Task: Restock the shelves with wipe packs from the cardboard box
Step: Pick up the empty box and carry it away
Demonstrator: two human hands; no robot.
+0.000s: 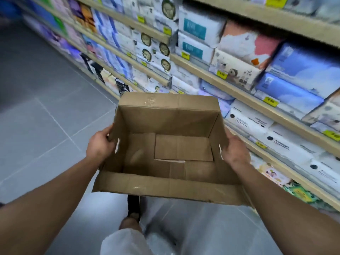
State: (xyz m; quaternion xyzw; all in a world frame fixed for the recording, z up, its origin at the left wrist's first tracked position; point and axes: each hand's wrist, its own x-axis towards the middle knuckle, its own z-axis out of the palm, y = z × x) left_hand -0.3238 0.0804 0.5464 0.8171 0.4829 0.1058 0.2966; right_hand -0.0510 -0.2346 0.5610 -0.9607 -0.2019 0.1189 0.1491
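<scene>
The person is holding the cardboard box (169,144) at its two short ends. The left hand (100,146) is gripping the left wall, fingers curled over its edge; the right hand (235,153) is clasping the right wall likewise. The box is showing only bare bottom flaps, no packs inside. The wipe packs (248,124) are sitting on the shelves (244,99) right of the box, nearer the right hand, so restocking looks finished.

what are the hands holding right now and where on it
Both hands hold the open cardboard box, which looks empty, by its two short side walls: the left hand grips the left wall, the right hand the right wall.
</scene>
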